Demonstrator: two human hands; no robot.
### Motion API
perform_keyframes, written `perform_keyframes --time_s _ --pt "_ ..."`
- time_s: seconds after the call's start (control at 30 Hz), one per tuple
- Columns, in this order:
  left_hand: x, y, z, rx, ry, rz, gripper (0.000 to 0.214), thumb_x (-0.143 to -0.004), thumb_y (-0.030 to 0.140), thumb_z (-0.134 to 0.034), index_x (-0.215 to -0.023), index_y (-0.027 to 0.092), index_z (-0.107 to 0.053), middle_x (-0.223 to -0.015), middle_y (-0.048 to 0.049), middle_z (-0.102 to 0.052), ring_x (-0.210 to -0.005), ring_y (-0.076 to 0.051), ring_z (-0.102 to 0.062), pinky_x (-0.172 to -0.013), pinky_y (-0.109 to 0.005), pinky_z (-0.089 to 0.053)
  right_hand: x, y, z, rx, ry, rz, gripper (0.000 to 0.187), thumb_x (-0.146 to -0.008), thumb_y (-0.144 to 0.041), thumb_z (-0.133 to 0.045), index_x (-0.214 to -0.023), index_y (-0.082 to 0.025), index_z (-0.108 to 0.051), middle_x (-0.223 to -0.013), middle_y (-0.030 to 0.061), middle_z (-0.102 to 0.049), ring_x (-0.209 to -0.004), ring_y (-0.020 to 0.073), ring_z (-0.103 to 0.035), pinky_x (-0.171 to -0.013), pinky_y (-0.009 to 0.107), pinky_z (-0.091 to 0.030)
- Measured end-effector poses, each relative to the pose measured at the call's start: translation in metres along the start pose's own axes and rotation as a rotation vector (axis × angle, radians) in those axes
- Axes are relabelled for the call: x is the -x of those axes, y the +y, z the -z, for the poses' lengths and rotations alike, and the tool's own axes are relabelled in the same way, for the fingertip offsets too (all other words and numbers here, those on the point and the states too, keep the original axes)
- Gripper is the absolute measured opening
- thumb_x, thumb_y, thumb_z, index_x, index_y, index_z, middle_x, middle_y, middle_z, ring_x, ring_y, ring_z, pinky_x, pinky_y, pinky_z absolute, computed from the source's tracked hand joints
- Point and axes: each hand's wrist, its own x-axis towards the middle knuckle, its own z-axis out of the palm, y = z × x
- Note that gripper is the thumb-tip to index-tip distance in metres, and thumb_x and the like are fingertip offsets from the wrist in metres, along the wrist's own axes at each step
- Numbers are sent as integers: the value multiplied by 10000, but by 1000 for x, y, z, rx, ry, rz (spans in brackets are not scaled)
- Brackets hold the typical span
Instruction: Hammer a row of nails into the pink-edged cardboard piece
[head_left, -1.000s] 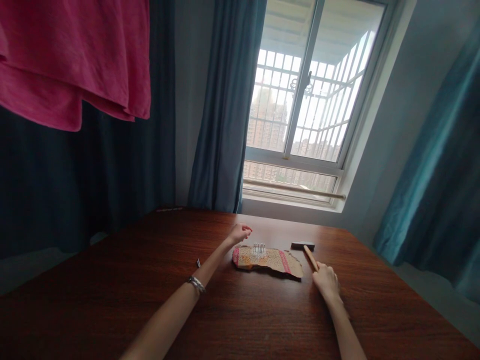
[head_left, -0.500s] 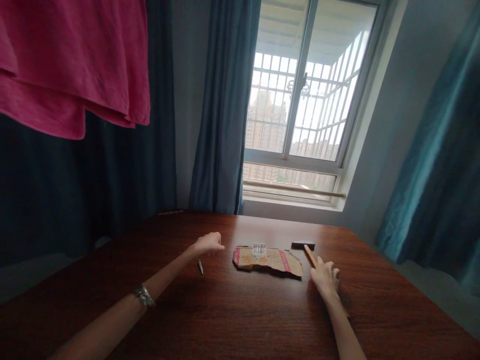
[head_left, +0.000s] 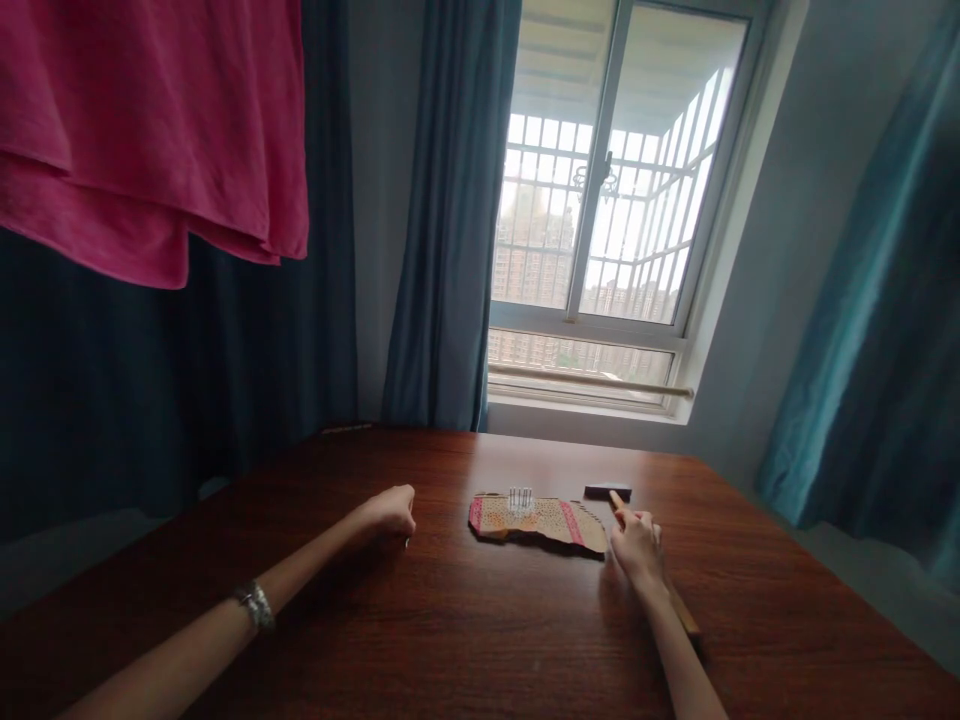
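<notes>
Left hand [head_left: 394,511], lower left: curled over nail [head_left: 406,543], grip unconfirmed | Right hand [head_left: 636,546], lower right: grips hammer [head_left: 606,492] | Step: apparent nail pickup | Next: calls for fingertip pinch

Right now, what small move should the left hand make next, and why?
Probably pinch what looks like a nail: its tip shows by the left hand, whose grip is hidden, while the right hand is on the hammer and other nails stand on the cardboard.

Pink cloth [head_left: 165,140] hung upper L, blue curtain [head_left: 454,220] nr window [head_left: 596,200] w/ bldgs [head_left: 532,240] outside
</notes>
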Motion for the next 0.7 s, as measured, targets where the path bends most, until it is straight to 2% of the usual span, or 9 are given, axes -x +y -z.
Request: perform_keyframes --time_s 0.1,0.2,0.43,0.53,0.63,0.7 --pt "-5 -3 0 -97 -67 -2 75 -416 134 -592 -448 141 -525 -495 -22 -570 -519 -167 -545 -447 -218 -330 -2 1 -3 -22 -3 4 377 -763 -233 -445 -1103 -202 -604 -1069 127 -545 -942 247 -499 -795 314 -364" --pt "-11 -6 -2 -101 -67 1 79 -429 128 -576 -471 143 -512 -517 -26 -567 -528 -166 -541 -433 -217 -312 -3 2 -5 -34 10 5 375 -749 -233 -455 -1089 -212 -614 -1053 119 -558 -924 247 -510 -799 317 -360" --pt "-14 -12 -10 -2 -49 -24 89 -435 165 -586 -472 143 -508 -474 -11 -529 -485 -154 -499 -418 -223 -283 -5 5 -11 -88 22 50 357 -736 -220 -447 -1033 -190 -642 -1004 126 -580 -892 241 -545 -793 312 -375" --pt "-15 -13 -9 60 -77 0 91 -445 182 -592 -459 138 -514 -428 -5 -498 -421 -131 -449 -403 -225 -265 -6 6 -10 -124 37 73 343 -732 -222 -450 -1002 -169 -654 -981 136 -592 -881 244 -559 -796 319 -383" --pt "-15 -7 -3 121 -138 -16 108 -475 215 -602 -450 127 -544 -376 3 -453 -362 -110 -395 -383 -224 -257 -4 4 -5 -189 102 109 335 -732 -223 -442 -976 -168 -664 -970 137 -605 -877 255 -566 -777 329 -400" --pt "-13 5 2 186 -142 -81 134 -507 252 -612 -490 120 -591 -370 9 -442 -344 -99 -375 -370 -219 -256 -1 -2 0 -278 156 156 327 -730 -214 -436 -951 -171 -674 -951 131 -619 -870 253 -572 -765 330 -411"
